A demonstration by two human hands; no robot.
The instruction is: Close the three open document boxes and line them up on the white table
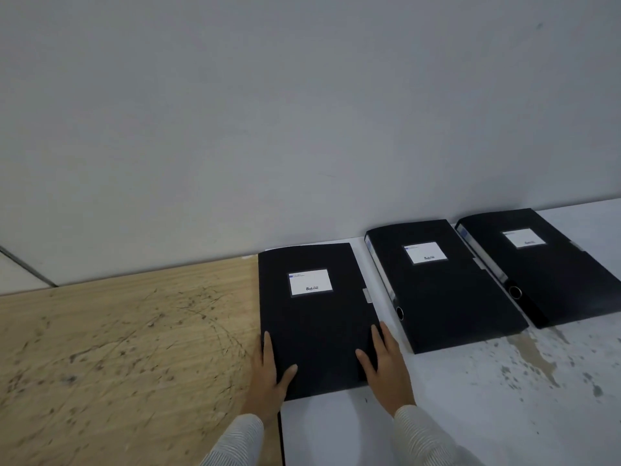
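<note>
Three black document boxes with white labels lie flat and closed in a row on the white table (470, 398). The left box (316, 317) sits at the table's left edge. My left hand (270, 375) grips its near-left corner, thumb on top. My right hand (386, 364) holds its near-right edge, fingers along the side. The middle box (443, 290) and the right box (544, 267) lie angled beside it, spines facing left, untouched.
A scratched wooden table (127, 358) adjoins the white one on the left. A grey wall (302, 112) runs right behind the boxes. The white table's surface is stained and chipped at the right front.
</note>
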